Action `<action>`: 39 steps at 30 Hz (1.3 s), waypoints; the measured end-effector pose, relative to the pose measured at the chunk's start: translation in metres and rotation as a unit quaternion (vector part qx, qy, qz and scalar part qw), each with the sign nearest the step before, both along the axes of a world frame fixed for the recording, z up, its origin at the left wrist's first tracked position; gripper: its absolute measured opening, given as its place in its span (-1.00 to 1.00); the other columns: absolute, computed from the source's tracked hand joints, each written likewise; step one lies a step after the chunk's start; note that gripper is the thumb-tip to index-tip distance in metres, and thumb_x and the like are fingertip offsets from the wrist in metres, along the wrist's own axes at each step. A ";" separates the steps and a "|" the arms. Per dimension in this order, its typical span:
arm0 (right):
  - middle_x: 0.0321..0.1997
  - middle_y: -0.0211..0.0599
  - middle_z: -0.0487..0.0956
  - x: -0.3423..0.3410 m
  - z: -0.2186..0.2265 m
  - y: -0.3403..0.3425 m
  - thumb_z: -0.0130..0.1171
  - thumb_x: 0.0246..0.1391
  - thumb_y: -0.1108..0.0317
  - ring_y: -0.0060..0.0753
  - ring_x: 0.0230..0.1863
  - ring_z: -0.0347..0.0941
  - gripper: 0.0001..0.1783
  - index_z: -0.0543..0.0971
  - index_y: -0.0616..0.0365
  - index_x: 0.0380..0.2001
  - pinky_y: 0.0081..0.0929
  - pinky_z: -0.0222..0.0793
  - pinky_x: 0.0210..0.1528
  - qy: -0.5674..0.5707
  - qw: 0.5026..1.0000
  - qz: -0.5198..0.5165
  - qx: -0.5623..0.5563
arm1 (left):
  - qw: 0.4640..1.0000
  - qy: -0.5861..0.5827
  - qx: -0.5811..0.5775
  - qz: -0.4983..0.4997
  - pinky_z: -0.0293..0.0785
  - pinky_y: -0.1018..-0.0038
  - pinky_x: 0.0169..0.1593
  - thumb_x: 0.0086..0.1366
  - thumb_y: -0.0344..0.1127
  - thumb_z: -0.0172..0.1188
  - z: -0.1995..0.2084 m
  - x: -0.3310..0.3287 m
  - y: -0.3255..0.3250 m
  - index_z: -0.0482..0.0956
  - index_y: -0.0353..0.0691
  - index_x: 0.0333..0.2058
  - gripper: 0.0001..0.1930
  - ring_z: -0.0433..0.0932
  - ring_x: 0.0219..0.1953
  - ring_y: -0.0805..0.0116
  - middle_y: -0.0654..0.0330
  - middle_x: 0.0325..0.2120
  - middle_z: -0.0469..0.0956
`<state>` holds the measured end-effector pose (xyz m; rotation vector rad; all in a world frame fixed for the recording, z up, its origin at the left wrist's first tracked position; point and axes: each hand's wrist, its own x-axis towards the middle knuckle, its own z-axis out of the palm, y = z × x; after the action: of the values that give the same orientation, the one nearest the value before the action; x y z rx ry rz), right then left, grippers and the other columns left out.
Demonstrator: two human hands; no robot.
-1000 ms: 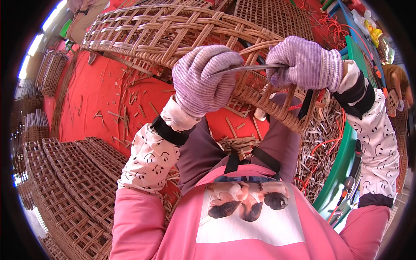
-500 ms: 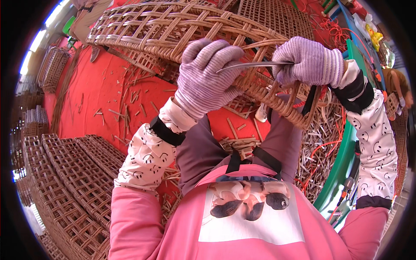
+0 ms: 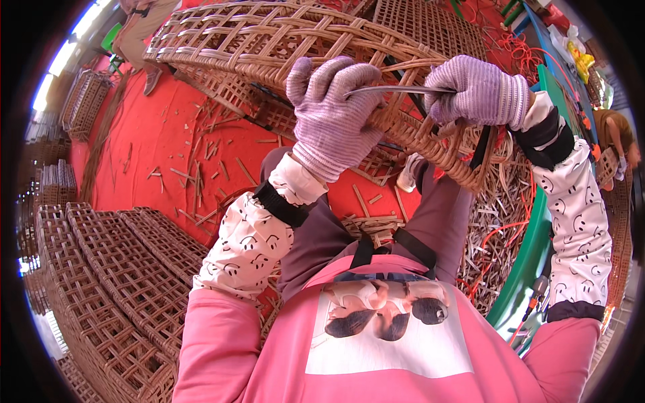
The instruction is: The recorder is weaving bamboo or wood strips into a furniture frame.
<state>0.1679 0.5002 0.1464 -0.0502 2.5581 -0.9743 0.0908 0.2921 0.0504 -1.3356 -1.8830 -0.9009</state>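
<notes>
A brown woven wicker piece [image 3: 295, 47] with an open lattice lies across the top of the view, its braided rim [image 3: 423, 144] running down toward my knees. Both hands wear striped purple gloves. My left hand [image 3: 336, 111] is curled at the rim, fingers bent, over one end of a thin dark flat strip [image 3: 400, 89]. My right hand [image 3: 477, 94] is closed on the strip's other end, beside the rim's right part. Between the hands the strip bows slightly upward. My fingertips are partly hidden.
Stacked wicker panels [image 3: 114, 289] stand at lower left. Cut strip scraps litter the red floor covering [image 3: 141, 174] and pile up at the right [image 3: 497, 235]. A green-edged bench [image 3: 521, 282] runs along my right. Another person's leg [image 3: 138, 40] shows at upper left, and another person [image 3: 615, 138] at far right.
My left hand has shifted slightly to the right, its fingers lifting and spreading a little. The strip bows more now. My right hand stays nearly in place.
</notes>
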 end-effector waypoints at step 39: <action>-0.63 -0.48 0.47 0.000 0.002 0.002 0.23 -0.16 0.42 -0.67 -0.58 0.33 -0.90 0.57 0.20 -0.50 -0.59 0.30 -0.48 0.056 0.998 0.035 0.014 | 0.973 -0.170 -0.071 -0.136 -0.31 0.04 0.27 -0.05 -0.13 0.26 0.026 0.020 -0.003 0.60 0.01 -0.33 -0.75 0.24 0.13 0.05 0.26 -0.09 0.47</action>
<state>0.1683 0.5024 0.1480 -0.1889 2.6521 -0.9333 0.1104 0.2893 0.0769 -1.6395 -2.0848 -1.2172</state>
